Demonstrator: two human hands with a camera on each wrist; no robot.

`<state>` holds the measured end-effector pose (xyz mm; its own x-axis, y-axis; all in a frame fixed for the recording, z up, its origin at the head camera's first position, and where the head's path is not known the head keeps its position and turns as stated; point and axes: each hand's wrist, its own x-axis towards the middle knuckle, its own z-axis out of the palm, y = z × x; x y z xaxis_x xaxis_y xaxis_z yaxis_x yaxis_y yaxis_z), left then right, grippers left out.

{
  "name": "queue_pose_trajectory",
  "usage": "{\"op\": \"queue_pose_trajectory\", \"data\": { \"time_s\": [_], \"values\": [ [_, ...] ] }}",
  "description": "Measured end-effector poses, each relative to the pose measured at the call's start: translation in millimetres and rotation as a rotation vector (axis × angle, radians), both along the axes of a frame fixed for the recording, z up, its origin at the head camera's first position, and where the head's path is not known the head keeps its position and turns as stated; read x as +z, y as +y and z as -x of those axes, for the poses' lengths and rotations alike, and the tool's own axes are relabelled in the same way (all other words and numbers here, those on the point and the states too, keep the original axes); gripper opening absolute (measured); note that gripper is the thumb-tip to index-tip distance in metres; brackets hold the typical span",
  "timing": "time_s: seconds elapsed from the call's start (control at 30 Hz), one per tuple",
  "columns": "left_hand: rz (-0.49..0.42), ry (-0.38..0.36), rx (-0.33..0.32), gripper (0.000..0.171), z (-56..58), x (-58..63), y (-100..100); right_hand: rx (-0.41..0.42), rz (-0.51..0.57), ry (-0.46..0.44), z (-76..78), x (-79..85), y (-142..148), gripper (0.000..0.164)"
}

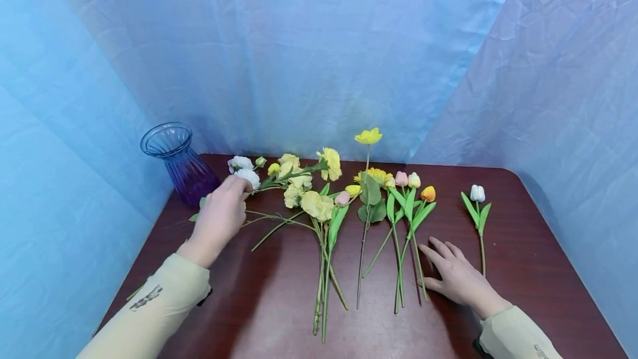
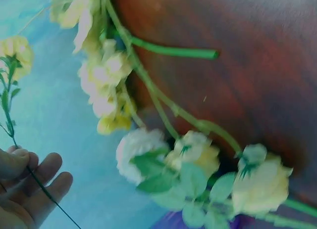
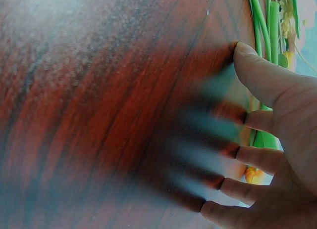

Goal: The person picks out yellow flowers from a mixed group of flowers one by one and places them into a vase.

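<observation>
My left hand point(image 1: 222, 215) pinches the thin stem of a yellow carnation point(image 1: 329, 164) between thumb and fingers. In the left wrist view the carnation point(image 2: 17, 56) points away from the hand point(image 2: 29, 184), its stem running down past the fingers. White flowers point(image 1: 244, 168) show just beyond the left hand, and pale yellow flowers point(image 1: 319, 205) lie to its right. My right hand point(image 1: 456, 276) rests on the table with fingers spread, fingertips down on the wood in the right wrist view. It sits between an orange tulip point(image 1: 427, 194) and a white tulip point(image 1: 477, 193).
A blue-purple glass vase point(image 1: 191, 176) stands at the table's back left. Pink and cream tulips point(image 1: 401, 179) and a tall yellow flower point(image 1: 369, 136) with round leaves lie mid-table, stems toward me. Blue cloth point(image 1: 309, 60) hangs around the brown table point(image 1: 279, 314).
</observation>
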<state>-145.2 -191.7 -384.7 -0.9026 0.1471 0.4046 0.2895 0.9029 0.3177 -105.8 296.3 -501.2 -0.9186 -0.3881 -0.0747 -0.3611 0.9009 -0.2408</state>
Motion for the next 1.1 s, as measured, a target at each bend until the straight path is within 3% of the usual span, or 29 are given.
{"op": "queue_pose_trajectory", "data": {
  "time_s": [0.33, 0.67, 0.83, 1.1],
  "values": [
    [-0.014, 0.274, -0.092, 0.009, 8.2, 41.8, -22.7, -0.005, 0.007, 0.003, 0.1, -2.2, 0.6, 0.076],
    [0.048, 0.367, -0.203, 0.012, 24.5, 76.4, -16.3, -0.018, 0.012, -0.018, 0.1, -2.3, -0.1, 0.077],
    [0.028, 0.368, -0.216, 0.011, 34.0, 82.3, -13.6, -0.028, 0.034, -0.033, -0.8, -2.2, 0.0, 0.076],
    [-0.045, 0.353, -0.192, 0.01, 52.3, 79.0, -26.8, -0.035, 0.052, -0.052, -0.9, -1.8, 0.3, 0.075]
  ]
}}
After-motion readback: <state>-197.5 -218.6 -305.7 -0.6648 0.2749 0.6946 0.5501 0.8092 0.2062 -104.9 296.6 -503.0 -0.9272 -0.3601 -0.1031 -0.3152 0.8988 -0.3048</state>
